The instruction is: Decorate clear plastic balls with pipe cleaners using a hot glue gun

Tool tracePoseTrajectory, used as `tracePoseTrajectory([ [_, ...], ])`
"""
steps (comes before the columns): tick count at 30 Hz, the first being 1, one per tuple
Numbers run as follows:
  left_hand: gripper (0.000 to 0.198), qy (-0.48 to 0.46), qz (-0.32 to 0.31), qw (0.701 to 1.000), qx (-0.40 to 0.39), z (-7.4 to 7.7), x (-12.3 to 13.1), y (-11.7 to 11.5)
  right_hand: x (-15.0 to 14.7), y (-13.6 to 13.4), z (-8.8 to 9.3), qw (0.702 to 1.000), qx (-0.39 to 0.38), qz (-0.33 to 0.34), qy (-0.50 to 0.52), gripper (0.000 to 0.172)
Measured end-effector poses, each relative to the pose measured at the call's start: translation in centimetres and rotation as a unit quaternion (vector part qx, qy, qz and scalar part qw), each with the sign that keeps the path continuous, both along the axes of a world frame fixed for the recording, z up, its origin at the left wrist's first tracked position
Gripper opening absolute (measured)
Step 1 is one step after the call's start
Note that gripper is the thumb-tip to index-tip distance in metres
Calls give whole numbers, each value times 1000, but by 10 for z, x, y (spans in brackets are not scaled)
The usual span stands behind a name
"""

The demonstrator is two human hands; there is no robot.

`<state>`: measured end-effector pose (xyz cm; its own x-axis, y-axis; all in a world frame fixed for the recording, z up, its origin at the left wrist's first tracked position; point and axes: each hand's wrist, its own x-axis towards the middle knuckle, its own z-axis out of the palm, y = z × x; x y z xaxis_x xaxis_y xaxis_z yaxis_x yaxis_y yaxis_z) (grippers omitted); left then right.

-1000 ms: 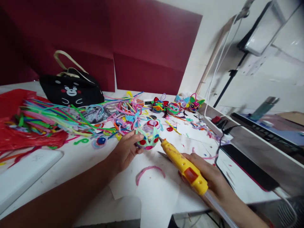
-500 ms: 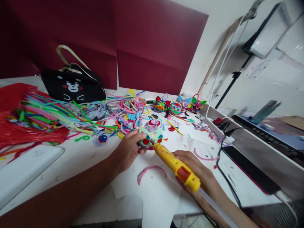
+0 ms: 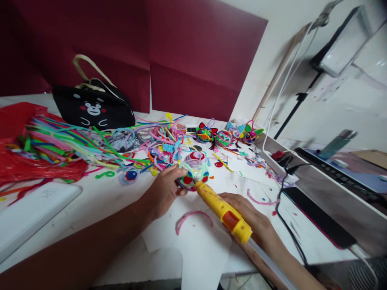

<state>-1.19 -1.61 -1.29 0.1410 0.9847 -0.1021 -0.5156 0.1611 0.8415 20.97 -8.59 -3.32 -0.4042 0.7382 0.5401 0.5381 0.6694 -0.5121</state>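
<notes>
My left hand [image 3: 167, 187] is closed on the left side of a round ornament [image 3: 193, 171] covered with colourful pipe cleaners. My right hand [image 3: 244, 211] grips a yellow hot glue gun [image 3: 222, 207], its fingers partly hidden behind the body. The gun's nozzle meets the ornament's near side, where red, green and blue loops show; I cannot tell whether it touches. A clear glue stick [image 3: 269, 262] sticks out of the gun's back end. Below the hands, a curved pink pipe cleaner [image 3: 193, 215] lies on white paper [image 3: 202, 249].
Pipe cleaners [image 3: 51, 141] spill from a red plastic bag [image 3: 15, 121] at left, near a black bag [image 3: 93, 106] and white box-like device [image 3: 39, 213]. Several finished-looking ornaments [image 3: 223, 138] stand at the back. A phone [image 3: 317, 217] and black cable [image 3: 287, 225] lie right.
The back end of the glue gun has shifted slightly left and down, while its nozzle stays at the ornament. My left hand holds nearly the same place.
</notes>
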Motion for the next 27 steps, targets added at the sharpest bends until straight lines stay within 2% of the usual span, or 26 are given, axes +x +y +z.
tracePoseTrajectory([
  [5, 22, 3, -3, 1000, 2, -1, 0, -1, 0, -3, 7, 999, -23, 8, -28, 40],
  [10, 22, 2, -4, 1000, 0, -1, -1, 0, -3, -6, 14, 1000, 1, 3, -24, 38],
  [14, 23, -2, -1, 1000, 0, -1, 0, 0, -5, -8, 16, 999, -12, 0, -43, 37],
  [27, 20, 12, -7, 1000, -4, -2, -1, 1, -2, -10, 12, 995, 32, -15, -94, 36],
])
